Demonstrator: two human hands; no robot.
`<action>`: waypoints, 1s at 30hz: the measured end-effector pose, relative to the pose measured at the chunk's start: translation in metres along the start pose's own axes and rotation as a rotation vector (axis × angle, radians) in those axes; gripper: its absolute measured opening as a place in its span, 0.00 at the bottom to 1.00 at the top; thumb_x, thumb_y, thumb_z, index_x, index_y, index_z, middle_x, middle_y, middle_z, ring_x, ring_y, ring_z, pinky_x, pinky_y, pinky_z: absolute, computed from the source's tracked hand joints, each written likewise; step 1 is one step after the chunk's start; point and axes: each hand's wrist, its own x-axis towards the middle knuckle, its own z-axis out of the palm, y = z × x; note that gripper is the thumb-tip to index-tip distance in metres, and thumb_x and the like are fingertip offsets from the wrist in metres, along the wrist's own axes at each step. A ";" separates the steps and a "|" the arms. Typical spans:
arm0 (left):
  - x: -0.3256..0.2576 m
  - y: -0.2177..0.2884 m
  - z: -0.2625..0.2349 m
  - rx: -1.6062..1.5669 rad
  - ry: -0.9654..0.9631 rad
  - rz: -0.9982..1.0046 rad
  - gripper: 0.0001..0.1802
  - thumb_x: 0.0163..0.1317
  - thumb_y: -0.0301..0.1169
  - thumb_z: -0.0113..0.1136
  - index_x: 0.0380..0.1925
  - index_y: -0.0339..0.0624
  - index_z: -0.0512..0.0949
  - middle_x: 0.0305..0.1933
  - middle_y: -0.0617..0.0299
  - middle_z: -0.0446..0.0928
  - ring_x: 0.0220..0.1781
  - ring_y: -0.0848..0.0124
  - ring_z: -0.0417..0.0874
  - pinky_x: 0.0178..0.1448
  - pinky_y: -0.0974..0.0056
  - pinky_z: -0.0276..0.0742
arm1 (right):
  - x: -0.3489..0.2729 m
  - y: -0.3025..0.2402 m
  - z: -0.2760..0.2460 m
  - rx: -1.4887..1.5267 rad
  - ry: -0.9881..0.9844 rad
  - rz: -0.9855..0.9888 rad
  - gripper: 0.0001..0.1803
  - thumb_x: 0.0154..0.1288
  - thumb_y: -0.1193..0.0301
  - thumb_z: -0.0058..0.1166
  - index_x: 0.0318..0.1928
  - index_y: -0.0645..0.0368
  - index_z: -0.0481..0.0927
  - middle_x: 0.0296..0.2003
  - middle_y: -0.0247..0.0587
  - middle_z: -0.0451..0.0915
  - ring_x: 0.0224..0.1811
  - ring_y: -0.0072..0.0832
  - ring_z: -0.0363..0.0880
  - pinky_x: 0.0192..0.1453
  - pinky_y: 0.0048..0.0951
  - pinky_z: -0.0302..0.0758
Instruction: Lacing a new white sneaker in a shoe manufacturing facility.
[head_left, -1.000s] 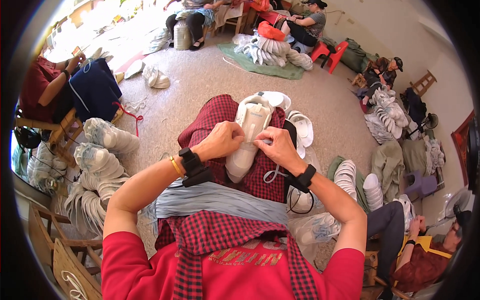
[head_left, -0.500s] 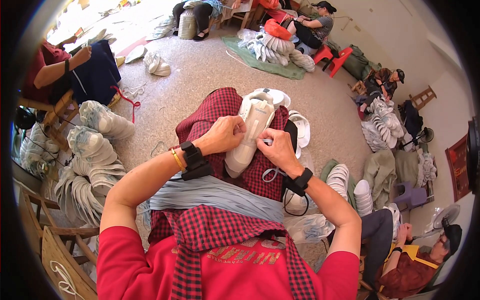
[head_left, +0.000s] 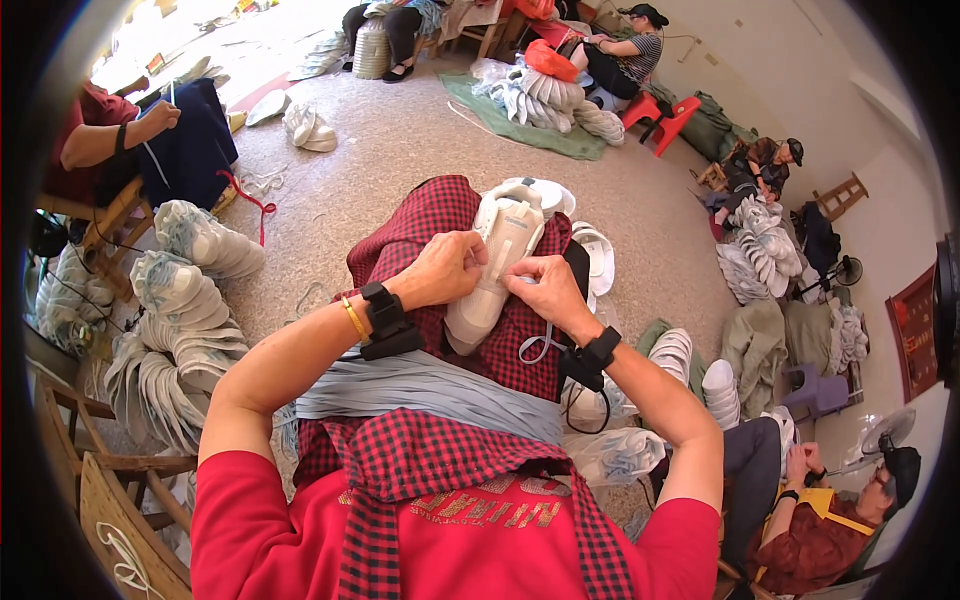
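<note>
A cream-white shoe lies across my lap on the red-and-black checked apron, its toe toward me. At its left edge my left hand is closed, fingertips pinched against the lacing area; what they grip is hidden. My right hand pinches a thin pale-blue shoelace at the shoe's right edge. A loop of that shoelace hangs below the hand. Across my waist lies a thick bundle of grey-blue laces.
More white shoes stand just beyond my right knee. Stacked shoes are piled at my left beside a wooden chair. Several people sit around the room; one person is close at my right. A green sheet bears further shoes.
My right hand has shifted slightly left, closer to the middle of the shoe. My left hand stays at the shoe's left edge.
</note>
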 end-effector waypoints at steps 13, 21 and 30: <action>-0.003 0.007 -0.003 -0.017 -0.016 0.005 0.08 0.50 0.20 0.56 0.32 0.34 0.81 0.26 0.47 0.82 0.32 0.55 0.87 0.39 0.55 0.81 | -0.003 -0.013 0.011 -0.221 0.098 -0.178 0.10 0.54 0.68 0.63 0.30 0.64 0.86 0.23 0.52 0.82 0.28 0.45 0.85 0.35 0.37 0.80; -0.003 0.003 0.007 0.163 0.021 0.125 0.04 0.52 0.24 0.62 0.28 0.36 0.81 0.27 0.50 0.81 0.30 0.55 0.85 0.37 0.55 0.79 | -0.002 -0.020 0.008 -0.190 0.028 -0.049 0.11 0.55 0.69 0.58 0.31 0.66 0.85 0.23 0.51 0.83 0.27 0.39 0.85 0.35 0.35 0.79; -0.025 -0.023 -0.057 0.834 -0.180 0.380 0.08 0.59 0.28 0.54 0.34 0.35 0.75 0.32 0.51 0.74 0.32 0.54 0.80 0.36 0.52 0.78 | -0.014 -0.025 -0.009 -0.129 -0.051 0.010 0.13 0.55 0.68 0.61 0.37 0.65 0.86 0.23 0.47 0.83 0.25 0.32 0.82 0.32 0.32 0.77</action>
